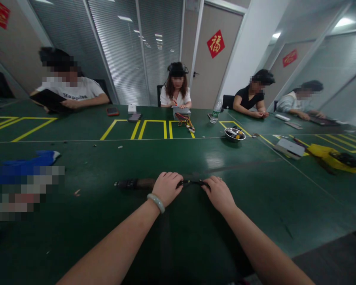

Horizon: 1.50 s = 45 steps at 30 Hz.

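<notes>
A dark, long cylindrical corded power tool (141, 183) lies across the green table, its narrow metal tip toward the left. My left hand (167, 188), with a pale bangle at the wrist, is closed over the tool's rear end. From there a black cord (192, 182) runs right to my right hand (219, 194), whose fingers pinch it. The short stretch of cord between my hands shows; whatever lies under my palms is hidden.
Blue cloth (32, 161) lies at left. Across the green table (136, 245) are a metal bowl (235, 135) of small parts, a plastic bottle (216, 113), a grey box (181, 112) with coloured wires, and a yellow bag (323, 152). Several people sit along the far side.
</notes>
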Motion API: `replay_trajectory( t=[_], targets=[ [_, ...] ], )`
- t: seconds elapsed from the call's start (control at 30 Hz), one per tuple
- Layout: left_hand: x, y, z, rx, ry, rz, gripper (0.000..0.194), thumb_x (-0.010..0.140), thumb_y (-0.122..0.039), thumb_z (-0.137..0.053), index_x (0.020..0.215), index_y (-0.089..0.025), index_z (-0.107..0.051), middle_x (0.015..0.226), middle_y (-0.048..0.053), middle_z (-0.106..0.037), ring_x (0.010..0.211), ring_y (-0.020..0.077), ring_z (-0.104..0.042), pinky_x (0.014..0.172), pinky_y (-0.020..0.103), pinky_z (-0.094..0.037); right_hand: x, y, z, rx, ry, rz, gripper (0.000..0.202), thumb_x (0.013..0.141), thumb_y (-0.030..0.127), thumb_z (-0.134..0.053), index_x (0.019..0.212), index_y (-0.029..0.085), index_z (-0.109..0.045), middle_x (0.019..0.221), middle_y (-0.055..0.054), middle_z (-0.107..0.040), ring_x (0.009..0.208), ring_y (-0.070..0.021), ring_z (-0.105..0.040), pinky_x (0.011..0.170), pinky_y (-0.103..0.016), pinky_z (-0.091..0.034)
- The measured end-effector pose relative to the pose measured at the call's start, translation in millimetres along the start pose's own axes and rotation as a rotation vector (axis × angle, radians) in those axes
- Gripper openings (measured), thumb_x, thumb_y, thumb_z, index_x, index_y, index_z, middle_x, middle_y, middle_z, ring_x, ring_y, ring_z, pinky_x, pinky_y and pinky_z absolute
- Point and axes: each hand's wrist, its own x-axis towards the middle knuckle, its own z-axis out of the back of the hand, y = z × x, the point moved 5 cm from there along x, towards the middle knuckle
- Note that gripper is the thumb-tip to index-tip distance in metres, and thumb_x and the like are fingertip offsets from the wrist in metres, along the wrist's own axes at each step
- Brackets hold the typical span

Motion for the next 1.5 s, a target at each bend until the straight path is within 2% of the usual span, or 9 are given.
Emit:
replay_trajectory(
  t=[0.27, 0.37, 0.5, 0.63, 0.77, 1.07, 1.13, 1.3, 1.5],
  targets=[
    [2.5, -0.2, -4.0, -0.009, 0.02, 0.003, 0.006, 0.086, -0.024, -0.056, 0.092, -0.022, -0.059, 0.095, 0.002, -0.062, 0.091, 0.0194, -0.055, 0.082, 0.035, -0.039, 5.4, 19.3, 9.3, -0.011, -0.019, -0.083, 0.02, 0.09, 0.028, -0.05, 0.095, 0.022, -0.068, 0.095, -0.008, -0.064, 0.09, -0.0221, -0.057, 0.083, -0.035, -0.04],
    [1.7, 3.0, -4.4, -0.041, 0.016, 0.001, 0.008, 0.086, -0.024, -0.057, 0.093, -0.022, -0.059, 0.095, 0.001, -0.063, 0.091, 0.0191, -0.056, 0.081, 0.034, -0.041, 9.5, 27.2, 8.2, 0.047, 0.035, -0.097, 0.018, 0.088, 0.03, -0.053, 0.093, 0.027, -0.07, 0.094, -0.003, -0.066, 0.083, -0.0192, -0.059, 0.076, -0.032, -0.042],
    [1.5, 6.2, -4.5, -0.068, 0.03, -0.009, 0.01, 0.086, -0.026, -0.057, 0.094, -0.022, -0.06, 0.096, 0.002, -0.063, 0.091, 0.019, -0.056, 0.081, 0.034, -0.042, 6.8, 30.6, 0.8, 0.09, 0.163, -0.053, 0.022, 0.088, 0.033, -0.055, 0.103, 0.031, -0.071, 0.093, -0.001, -0.069, 0.081, -0.0177, -0.062, 0.073, -0.029, -0.043],
    [1.9, 7.8, -4.0, -0.087, 0.036, -0.023, 0.011, 0.087, -0.027, -0.056, 0.095, -0.022, -0.06, 0.097, 0.002, -0.063, 0.092, 0.019, -0.056, 0.082, 0.034, -0.043, -2.8, 30.7, 0.8, 0.161, 0.195, 0.01, 0.028, 0.089, 0.03, -0.053, 0.113, 0.028, -0.067, 0.1, -0.002, -0.069, 0.087, -0.0174, -0.063, 0.081, -0.028, -0.044],
    [2.2, 8.8, -4.7, -0.098, 0.026, -0.028, 0.01, 0.086, -0.025, -0.056, 0.094, -0.021, -0.06, 0.097, 0.003, -0.063, 0.092, 0.0198, -0.056, 0.083, 0.035, -0.042, -6.4, 28.9, 2.4, 0.241, 0.192, -0.012, 0.021, 0.088, 0.028, -0.053, 0.101, 0.027, -0.07, 0.101, -0.001, -0.069, 0.094, -0.0173, -0.062, 0.088, -0.03, -0.042],
    [1.5, 9.5, -4.4, -0.074, 0.05, -0.022, 0.01, 0.084, -0.027, -0.058, 0.092, -0.022, -0.06, 0.096, 0.003, -0.063, 0.093, 0.0209, -0.055, 0.082, 0.035, -0.042, 0.1, 36.7, -1.1, 0.108, 0.269, 0.029, 0.014, 0.084, 0.032, -0.06, 0.089, 0.027, -0.072, 0.089, -0.001, -0.067, 0.079, -0.0158, -0.061, 0.075, -0.028, -0.043],
    [1.2, 9.5, -3.6, -0.079, 0.049, -0.023, 0.01, 0.084, -0.028, -0.058, 0.092, -0.022, -0.06, 0.097, 0.002, -0.063, 0.093, 0.0211, -0.055, 0.081, 0.035, -0.042, 3.0, 39.3, -1.0, 0.094, 0.253, 0.057, 0.014, 0.085, 0.032, -0.059, 0.088, 0.027, -0.072, 0.087, -0.001, -0.067, 0.078, -0.0154, -0.061, 0.074, -0.027, -0.043],
    [0.3, 9.1, -2.6, -0.083, 0.031, -0.019, 0.008, 0.084, -0.026, -0.057, 0.091, -0.023, -0.06, 0.095, 0.001, -0.063, 0.091, 0.0206, -0.055, 0.079, 0.035, -0.042, 17.5, 41.7, 0.6, 0.1, 0.082, 0.07, 0.02, 0.09, 0.033, -0.052, 0.088, 0.022, -0.068, 0.089, -0.003, -0.065, 0.079, -0.0147, -0.059, 0.073, -0.026, -0.042],
    [-0.2, 9.9, -2.9, -0.097, 0.014, -0.005, 0.009, 0.083, -0.024, -0.06, 0.091, -0.022, -0.06, 0.093, 0.002, -0.064, 0.09, 0.0209, -0.055, 0.08, 0.035, -0.043, 24.1, 51.5, -10.5, 0.15, 0.045, 0.149, 0.017, 0.09, 0.031, -0.052, 0.088, 0.022, -0.066, 0.09, -0.002, -0.064, 0.08, -0.0142, -0.058, 0.074, -0.026, -0.041]
  ],
)
